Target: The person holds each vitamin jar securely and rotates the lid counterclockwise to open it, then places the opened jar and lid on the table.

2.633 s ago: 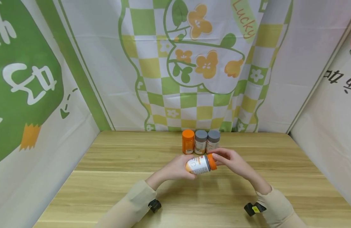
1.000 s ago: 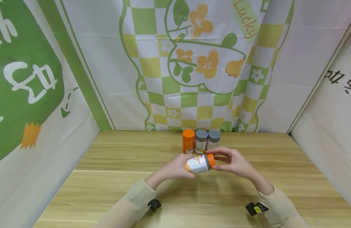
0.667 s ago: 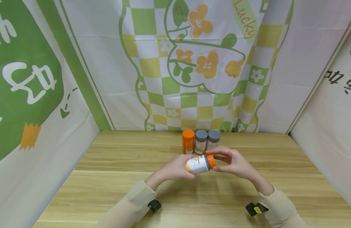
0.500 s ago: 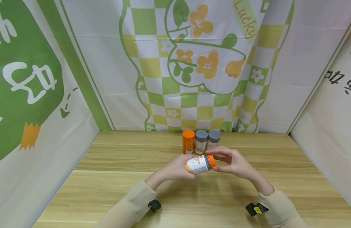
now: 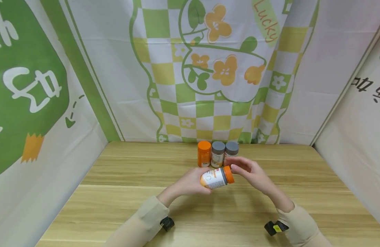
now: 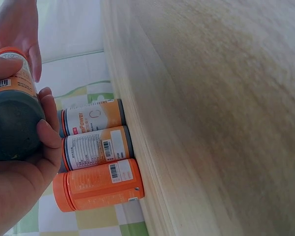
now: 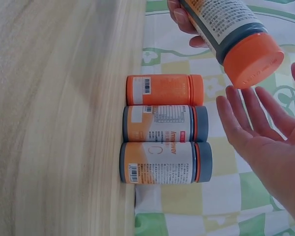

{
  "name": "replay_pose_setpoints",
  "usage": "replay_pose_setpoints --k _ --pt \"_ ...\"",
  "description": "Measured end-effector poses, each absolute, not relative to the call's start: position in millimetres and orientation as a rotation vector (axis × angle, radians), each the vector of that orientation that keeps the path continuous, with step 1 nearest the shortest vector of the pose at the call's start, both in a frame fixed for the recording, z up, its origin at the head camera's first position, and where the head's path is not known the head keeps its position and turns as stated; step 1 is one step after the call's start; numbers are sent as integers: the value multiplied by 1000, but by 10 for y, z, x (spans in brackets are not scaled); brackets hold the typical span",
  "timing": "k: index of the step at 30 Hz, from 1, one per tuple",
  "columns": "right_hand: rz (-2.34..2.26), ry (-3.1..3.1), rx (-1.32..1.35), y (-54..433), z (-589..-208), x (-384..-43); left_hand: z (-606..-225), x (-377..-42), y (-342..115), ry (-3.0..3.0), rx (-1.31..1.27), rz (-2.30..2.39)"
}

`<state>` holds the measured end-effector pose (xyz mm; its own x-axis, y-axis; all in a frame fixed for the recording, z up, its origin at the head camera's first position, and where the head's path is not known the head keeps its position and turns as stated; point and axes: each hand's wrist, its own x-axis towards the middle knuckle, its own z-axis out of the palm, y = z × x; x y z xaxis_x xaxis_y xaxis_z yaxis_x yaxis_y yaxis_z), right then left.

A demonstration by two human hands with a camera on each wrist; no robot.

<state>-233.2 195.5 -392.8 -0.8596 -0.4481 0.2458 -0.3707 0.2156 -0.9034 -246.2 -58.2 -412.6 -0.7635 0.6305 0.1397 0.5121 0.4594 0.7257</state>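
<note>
My left hand [image 5: 194, 181] grips a supplement bottle [image 5: 214, 178] round its lower body, tilted with its orange cap [image 5: 229, 174] pointing right. The bottle has a white and orange label and a grey collar below the cap. In the left wrist view its dark base [image 6: 14, 125] faces the camera. My right hand [image 5: 253, 173] is beside the cap with its fingers spread and loosely bent. The right wrist view has those fingertips [image 7: 232, 93] close to the cap's edge, the thumb away from it; whether they touch cannot be told.
Behind the hands, an orange bottle [image 5: 203, 154] and two grey-capped bottles, one in the middle [image 5: 217, 159] and one at right [image 7: 160, 163], stand upright in a row on the wooden table [image 5: 131, 164]. A patterned cloth [image 5: 205, 113] hangs at the table's back edge.
Half a second ago my right thumb and fingers pinched the orange cap; now the thumb has come off and the hand has opened. My left hand and the bottle have barely moved.
</note>
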Motion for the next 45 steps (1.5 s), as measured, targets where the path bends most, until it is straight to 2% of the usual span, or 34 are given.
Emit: replay_pose_setpoints --k 11,26,39,45 --pt "-1678 2403 -732 1900 -3966 -2358 -4150 -2467 -594 2558 1008 1187" --pt "-1592 2379 -499 1876 -3897 -2315 -4180 -2497 -602 2581 1028 1159" --pt "-1547 2404 -456 1854 -3879 -2303 -4164 -2497 -608 2585 1047 1149" --pt "-1538 2394 -531 1890 -3878 -2306 -4155 -2490 -610 2577 1042 1144"
